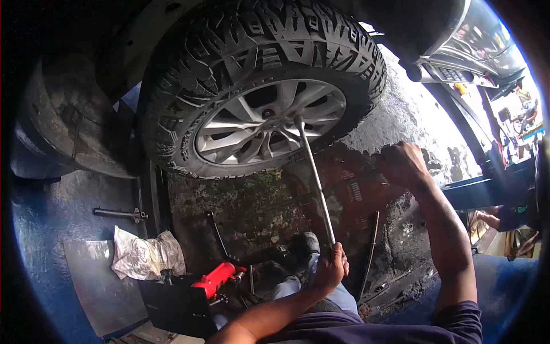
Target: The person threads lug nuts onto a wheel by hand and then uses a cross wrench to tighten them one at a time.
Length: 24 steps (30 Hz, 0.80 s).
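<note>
A big off-road tyre [275, 54] on a silver alloy wheel [229, 123] fills the upper middle of the view. My left hand [333, 268] is wrapped round the lower end of a long steel lug wrench [317, 175]. The wrench's head meets the wheel near its hub, among the spokes; the nut there is hidden. My right hand [404, 165] is raised to the right of the wrench, apart from it, fingers curled closed. Whatever it holds, if anything, cannot be made out against the dark floor.
A red jack [216, 278] stands beside a black case [176, 307] at lower left, near a dirty white sack [148, 252]. Metal bars [217, 235] lie on the stained floor. A blue beam [487, 184] crosses at right. My shoe [309, 243] is below the wheel.
</note>
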Each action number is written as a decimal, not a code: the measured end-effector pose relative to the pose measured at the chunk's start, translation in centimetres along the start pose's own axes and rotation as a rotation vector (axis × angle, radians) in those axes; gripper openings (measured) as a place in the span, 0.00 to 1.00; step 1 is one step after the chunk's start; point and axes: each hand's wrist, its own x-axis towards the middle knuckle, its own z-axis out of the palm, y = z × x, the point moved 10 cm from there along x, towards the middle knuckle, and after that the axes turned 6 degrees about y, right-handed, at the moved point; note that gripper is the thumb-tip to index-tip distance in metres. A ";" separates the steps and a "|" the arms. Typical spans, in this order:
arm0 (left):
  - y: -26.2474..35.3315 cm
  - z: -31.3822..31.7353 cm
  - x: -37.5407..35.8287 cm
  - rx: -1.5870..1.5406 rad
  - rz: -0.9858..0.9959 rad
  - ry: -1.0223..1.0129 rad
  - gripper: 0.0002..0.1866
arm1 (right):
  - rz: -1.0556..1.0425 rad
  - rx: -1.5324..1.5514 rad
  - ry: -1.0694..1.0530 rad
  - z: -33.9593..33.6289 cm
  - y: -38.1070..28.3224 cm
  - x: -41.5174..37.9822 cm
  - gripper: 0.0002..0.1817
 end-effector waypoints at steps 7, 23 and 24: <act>2.3 -0.8 1.3 0.008 0.044 0.050 0.20 | -0.022 0.014 0.090 -2.5 -2.6 1.9 0.19; 0.8 -0.8 4.0 -0.028 -0.027 0.115 0.23 | 0.186 0.719 0.426 -3.1 8.3 2.7 0.15; 0.9 -0.6 3.9 -0.024 -0.034 0.122 0.25 | 0.200 0.377 0.521 -7.7 10.0 1.6 0.14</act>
